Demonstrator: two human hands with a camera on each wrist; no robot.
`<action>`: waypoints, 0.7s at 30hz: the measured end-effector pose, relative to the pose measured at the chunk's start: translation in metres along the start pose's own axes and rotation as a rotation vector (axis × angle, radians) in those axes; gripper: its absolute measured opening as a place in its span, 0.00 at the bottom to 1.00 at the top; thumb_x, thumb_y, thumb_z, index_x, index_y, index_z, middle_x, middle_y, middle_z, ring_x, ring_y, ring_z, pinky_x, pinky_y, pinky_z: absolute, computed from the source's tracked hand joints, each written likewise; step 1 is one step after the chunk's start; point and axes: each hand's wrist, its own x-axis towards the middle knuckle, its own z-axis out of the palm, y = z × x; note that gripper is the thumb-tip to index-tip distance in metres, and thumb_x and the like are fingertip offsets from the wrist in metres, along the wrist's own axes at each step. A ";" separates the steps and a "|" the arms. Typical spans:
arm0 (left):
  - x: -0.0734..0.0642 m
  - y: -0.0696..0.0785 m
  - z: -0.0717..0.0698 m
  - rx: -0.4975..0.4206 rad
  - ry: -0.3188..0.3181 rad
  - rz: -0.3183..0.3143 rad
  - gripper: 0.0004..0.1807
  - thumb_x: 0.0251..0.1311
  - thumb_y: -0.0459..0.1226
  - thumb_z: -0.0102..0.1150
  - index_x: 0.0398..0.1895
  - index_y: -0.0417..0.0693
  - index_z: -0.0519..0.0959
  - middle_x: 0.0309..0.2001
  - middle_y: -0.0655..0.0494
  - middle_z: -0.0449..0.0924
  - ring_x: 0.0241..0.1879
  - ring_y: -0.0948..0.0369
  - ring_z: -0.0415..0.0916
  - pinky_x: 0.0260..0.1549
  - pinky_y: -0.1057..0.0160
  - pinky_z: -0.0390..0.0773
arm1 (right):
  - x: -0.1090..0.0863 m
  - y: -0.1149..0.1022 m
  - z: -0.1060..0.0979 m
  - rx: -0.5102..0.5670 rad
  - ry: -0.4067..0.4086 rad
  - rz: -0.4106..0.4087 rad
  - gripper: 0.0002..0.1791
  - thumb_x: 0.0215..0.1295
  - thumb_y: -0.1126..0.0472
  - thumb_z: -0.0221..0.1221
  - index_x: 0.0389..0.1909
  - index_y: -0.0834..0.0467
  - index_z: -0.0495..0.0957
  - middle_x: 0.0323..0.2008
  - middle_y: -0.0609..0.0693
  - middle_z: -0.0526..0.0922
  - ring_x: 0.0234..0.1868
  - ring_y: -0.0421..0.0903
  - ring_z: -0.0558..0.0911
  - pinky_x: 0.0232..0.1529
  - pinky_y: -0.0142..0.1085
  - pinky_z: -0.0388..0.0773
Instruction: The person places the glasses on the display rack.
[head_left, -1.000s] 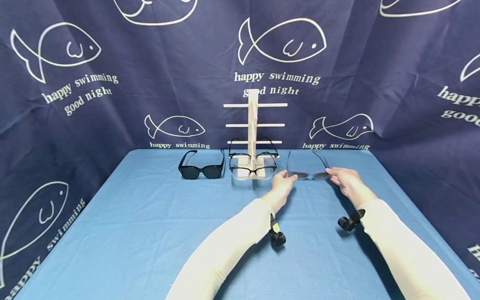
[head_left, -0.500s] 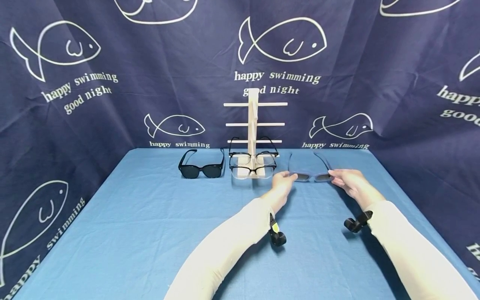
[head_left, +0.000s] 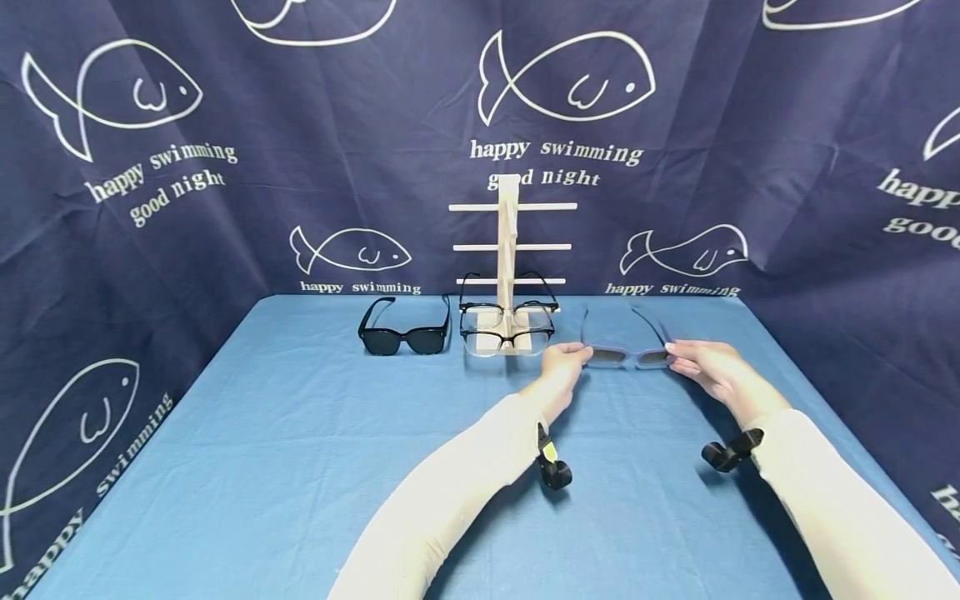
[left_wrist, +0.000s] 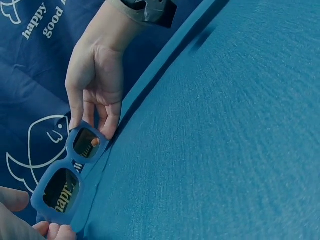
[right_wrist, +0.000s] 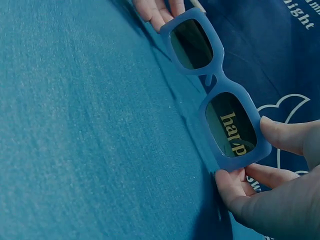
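A pair of blue-framed sunglasses (head_left: 633, 360) with dark lenses is spread between my two hands right of the rack, temples open and pointing away from me. My left hand (head_left: 558, 372) pinches its left end. At the opposite end, my right hand (head_left: 718, 375) grips the corner between thumb and fingers. In the right wrist view the blue frame (right_wrist: 226, 82) runs diagonally, with the right thumb on the upper side of the corner and fingers below. The left wrist view shows both lenses of the sunglasses (left_wrist: 64, 165), with lettering reflected in them.
A wooden eyewear rack (head_left: 507, 242) with several crossbars stands at the back centre. Two pairs of dark-browed eyeglasses (head_left: 507, 341) sit low on it, one above the other. Black sunglasses (head_left: 403, 341) stand left of it on the blue cloth (head_left: 300, 467). A fish-print curtain (head_left: 420, 100) hangs behind.
The blue sunglasses have shifted slightly right and nearer to me. My right hand has moved right and a bit closer with them, while my left hand has barely moved.
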 end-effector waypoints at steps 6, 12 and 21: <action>0.000 0.003 0.001 -0.074 -0.021 -0.018 0.10 0.57 0.30 0.65 0.41 0.33 0.82 0.37 0.48 0.83 0.45 0.48 0.80 0.50 0.57 0.84 | -0.009 -0.001 -0.006 0.078 -0.059 -0.006 0.08 0.63 0.72 0.60 0.29 0.56 0.78 0.29 0.44 0.82 0.33 0.38 0.84 0.43 0.30 0.86; -0.003 0.006 0.000 -0.080 -0.035 -0.033 0.12 0.57 0.31 0.66 0.43 0.33 0.82 0.39 0.48 0.83 0.42 0.49 0.82 0.47 0.59 0.85 | -0.016 -0.004 -0.008 0.058 -0.095 0.000 0.12 0.65 0.71 0.58 0.26 0.52 0.79 0.31 0.45 0.82 0.33 0.37 0.84 0.42 0.30 0.86; -0.009 0.011 -0.004 -0.081 -0.077 -0.035 0.14 0.58 0.33 0.66 0.45 0.34 0.81 0.44 0.44 0.84 0.47 0.48 0.82 0.51 0.58 0.84 | -0.021 -0.007 -0.013 0.138 -0.157 0.010 0.11 0.65 0.73 0.56 0.27 0.56 0.79 0.31 0.48 0.84 0.34 0.39 0.84 0.42 0.31 0.86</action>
